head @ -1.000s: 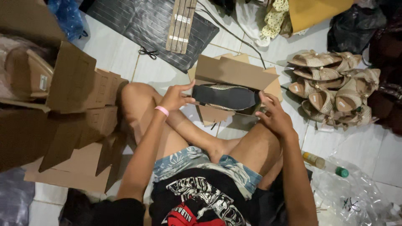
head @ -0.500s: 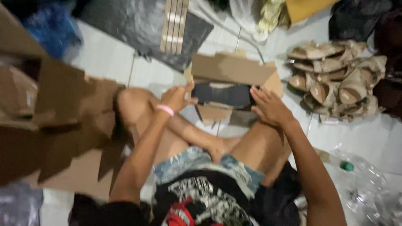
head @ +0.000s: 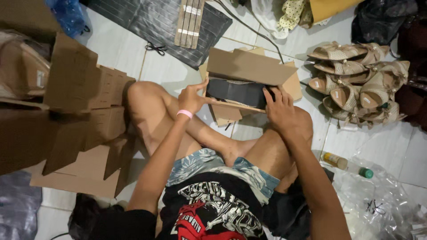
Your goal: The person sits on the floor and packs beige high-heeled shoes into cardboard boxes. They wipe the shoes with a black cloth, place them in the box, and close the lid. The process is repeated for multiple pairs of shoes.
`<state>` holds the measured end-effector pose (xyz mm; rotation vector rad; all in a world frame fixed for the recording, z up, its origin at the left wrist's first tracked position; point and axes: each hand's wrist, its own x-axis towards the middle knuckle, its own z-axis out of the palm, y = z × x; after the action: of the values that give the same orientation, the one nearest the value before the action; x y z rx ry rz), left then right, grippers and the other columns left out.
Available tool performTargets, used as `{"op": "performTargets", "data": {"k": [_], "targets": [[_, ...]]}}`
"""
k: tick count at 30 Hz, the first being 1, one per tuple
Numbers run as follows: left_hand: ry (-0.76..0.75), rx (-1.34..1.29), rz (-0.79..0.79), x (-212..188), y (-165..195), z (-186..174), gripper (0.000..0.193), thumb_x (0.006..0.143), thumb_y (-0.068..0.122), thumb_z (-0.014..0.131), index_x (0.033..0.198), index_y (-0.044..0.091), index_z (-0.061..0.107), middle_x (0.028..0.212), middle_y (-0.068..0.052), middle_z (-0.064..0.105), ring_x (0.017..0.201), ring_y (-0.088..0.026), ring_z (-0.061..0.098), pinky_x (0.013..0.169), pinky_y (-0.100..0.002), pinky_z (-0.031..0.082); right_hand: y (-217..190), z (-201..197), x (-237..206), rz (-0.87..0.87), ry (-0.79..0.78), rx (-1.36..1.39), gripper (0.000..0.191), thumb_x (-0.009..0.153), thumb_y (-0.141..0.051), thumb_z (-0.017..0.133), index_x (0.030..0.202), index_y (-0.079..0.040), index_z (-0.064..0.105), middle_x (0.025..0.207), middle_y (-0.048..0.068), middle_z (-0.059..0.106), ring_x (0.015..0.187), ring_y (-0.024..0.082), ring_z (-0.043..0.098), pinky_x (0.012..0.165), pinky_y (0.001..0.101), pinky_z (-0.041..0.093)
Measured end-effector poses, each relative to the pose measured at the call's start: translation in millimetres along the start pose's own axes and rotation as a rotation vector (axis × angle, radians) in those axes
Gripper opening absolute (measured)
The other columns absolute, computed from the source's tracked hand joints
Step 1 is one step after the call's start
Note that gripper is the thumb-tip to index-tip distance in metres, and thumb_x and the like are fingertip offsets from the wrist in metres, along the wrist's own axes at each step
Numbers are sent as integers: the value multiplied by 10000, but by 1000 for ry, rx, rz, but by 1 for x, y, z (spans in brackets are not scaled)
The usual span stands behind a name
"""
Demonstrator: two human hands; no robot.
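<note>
- Shoebox [head: 249,66], brown cardboard, lid flap raised: sits on the white tiled floor [head: 111,49] just beyond your crossed legs, with a dark shoe [head: 235,92] lying lengthwise inside it.
- Stack of flat brown cartons [head: 80,98]: piled at your left knee, near the box but not touching it.
- Black ribbed mat [head: 147,18]: on the floor beyond the box, a strip of tan bands lying on it.
- Heap of beige sandals [head: 356,84]: well to the right of the box, loosely piled.
- Clear plastic bags [head: 378,200]: crumpled by your right leg, a small green-capped bottle [head: 347,164] lying at their edge.
- Your right hand [head: 284,115]: fingers curled over the near right rim of the box, apparently pressing on the shoe's end; whether it truly grips the shoe I cannot tell.
- Your left hand [head: 192,98]: pink band at the wrist, fingertips pinching the box's left corner.
- Risk: the thin front wall may buckle under your right hand's push, tipping the shoe out.
- Risk: the raised flap may fold down onto your fingers if the box shifts.
</note>
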<state>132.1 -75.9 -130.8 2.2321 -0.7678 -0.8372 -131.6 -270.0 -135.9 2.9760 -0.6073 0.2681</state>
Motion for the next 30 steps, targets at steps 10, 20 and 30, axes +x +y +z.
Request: {"op": "performTargets", "data": {"k": [10, 20, 30], "targets": [[71, -292, 35, -11, 11, -6, 916, 555, 203, 966, 1400, 269, 619, 1347, -138, 659, 1241, -279, 652, 1046, -346, 485, -18, -57, 110, -99, 253, 182, 792, 985, -443, 755, 1574, -41, 412, 1583, 192, 392, 1462, 434, 311, 1215, 580, 228], [107, -341, 166, -15, 6, -5, 956, 560, 182, 975, 1436, 242, 596, 1394, -153, 653, 1260, -294, 642, 1035, -364, 491, -40, -57, 155, -124, -147, 314, 640, 1037, -343, 635, 1579, -88, 409, 1490, 163, 536, 1323, 388, 562, 1099, 491, 437], [316, 130, 396, -35, 5, 8, 873, 618, 92, 890, 1437, 172, 599, 1531, -224, 377, 1426, -431, 345, 1111, -602, 307, -26, -19, 24, -279, -265, 282, 611, 996, -333, 541, 1574, -246, 364, 1659, 99, 327, 1499, 306, 338, 1181, 517, 291]]}}
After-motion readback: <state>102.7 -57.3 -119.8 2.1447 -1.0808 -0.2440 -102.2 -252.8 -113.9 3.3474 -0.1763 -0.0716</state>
